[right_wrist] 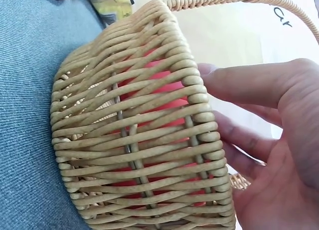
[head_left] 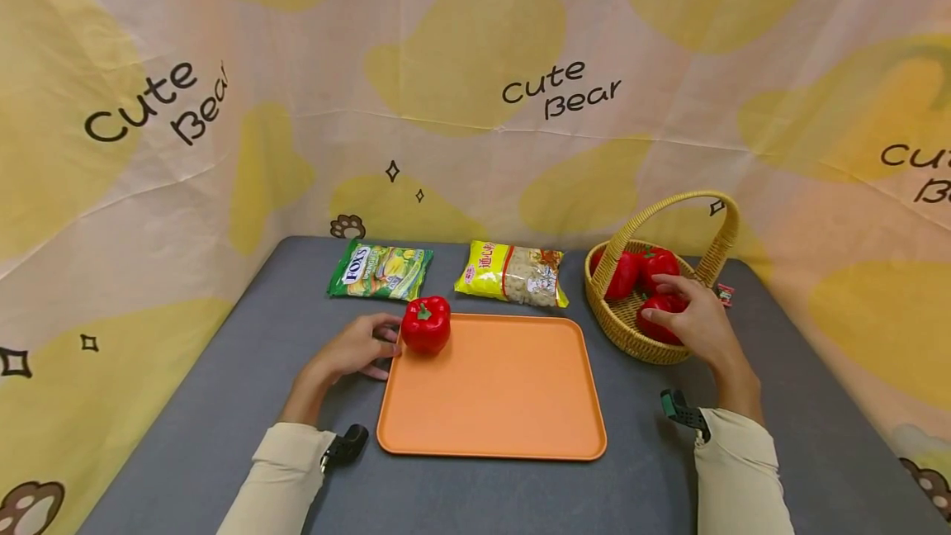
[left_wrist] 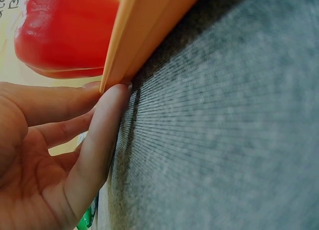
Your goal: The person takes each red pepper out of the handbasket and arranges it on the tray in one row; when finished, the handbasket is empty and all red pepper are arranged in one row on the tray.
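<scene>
At the left edge of the orange tray [head_left: 492,386], my left hand [head_left: 360,347] pinches the rim; the left wrist view has thumb and finger on either side of the tray's edge [left_wrist: 117,51]. A red bell pepper [head_left: 426,327] with a green stem stands in the tray's far left corner, right by that hand. My right hand [head_left: 694,316] reaches into the wicker basket [head_left: 620,335], thumb and fingers around a red bell pepper [head_left: 654,322]. In the right wrist view the basket's woven side [right_wrist: 144,135] hides the fingertips of the right hand [right_wrist: 279,125].
More red bell peppers [head_left: 658,265] lie at the back of the basket, under its tall arched handle [head_left: 672,203]. Behind the tray are a green Fox's packet [head_left: 380,271] and a yellow pasta bag [head_left: 513,273]. A small red wrapper [head_left: 725,294] lies right of the basket.
</scene>
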{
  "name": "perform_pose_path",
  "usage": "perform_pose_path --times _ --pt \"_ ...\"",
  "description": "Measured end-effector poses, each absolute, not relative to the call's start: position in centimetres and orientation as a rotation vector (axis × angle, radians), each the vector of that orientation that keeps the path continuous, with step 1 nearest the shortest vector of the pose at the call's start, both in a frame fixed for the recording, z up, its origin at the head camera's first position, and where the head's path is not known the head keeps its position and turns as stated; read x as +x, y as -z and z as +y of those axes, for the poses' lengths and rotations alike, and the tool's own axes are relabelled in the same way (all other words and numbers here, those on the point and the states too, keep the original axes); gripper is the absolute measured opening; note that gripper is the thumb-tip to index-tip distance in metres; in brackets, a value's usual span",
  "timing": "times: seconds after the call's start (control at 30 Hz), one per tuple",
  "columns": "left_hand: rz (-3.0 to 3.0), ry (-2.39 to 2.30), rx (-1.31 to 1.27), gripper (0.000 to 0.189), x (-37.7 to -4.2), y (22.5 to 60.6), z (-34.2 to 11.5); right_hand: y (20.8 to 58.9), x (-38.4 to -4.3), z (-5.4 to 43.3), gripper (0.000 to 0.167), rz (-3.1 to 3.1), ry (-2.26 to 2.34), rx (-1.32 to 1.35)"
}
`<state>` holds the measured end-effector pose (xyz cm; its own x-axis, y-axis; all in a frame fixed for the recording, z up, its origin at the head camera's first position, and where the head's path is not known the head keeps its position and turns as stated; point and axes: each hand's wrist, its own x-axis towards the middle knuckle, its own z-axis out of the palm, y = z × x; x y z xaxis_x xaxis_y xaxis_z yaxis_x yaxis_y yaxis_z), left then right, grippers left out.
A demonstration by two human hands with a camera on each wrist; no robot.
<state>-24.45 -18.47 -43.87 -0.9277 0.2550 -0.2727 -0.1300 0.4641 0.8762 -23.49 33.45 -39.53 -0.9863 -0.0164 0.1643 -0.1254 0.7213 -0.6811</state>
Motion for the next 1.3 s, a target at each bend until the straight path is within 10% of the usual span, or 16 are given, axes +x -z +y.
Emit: perform_pose_path --times 1.3 --pt "2.361 -1.449 0.112 0.051 -24.2 43.7 -18.5 36.8 -22.3 33.4 0.083 -2.846 -1.008 0.029"
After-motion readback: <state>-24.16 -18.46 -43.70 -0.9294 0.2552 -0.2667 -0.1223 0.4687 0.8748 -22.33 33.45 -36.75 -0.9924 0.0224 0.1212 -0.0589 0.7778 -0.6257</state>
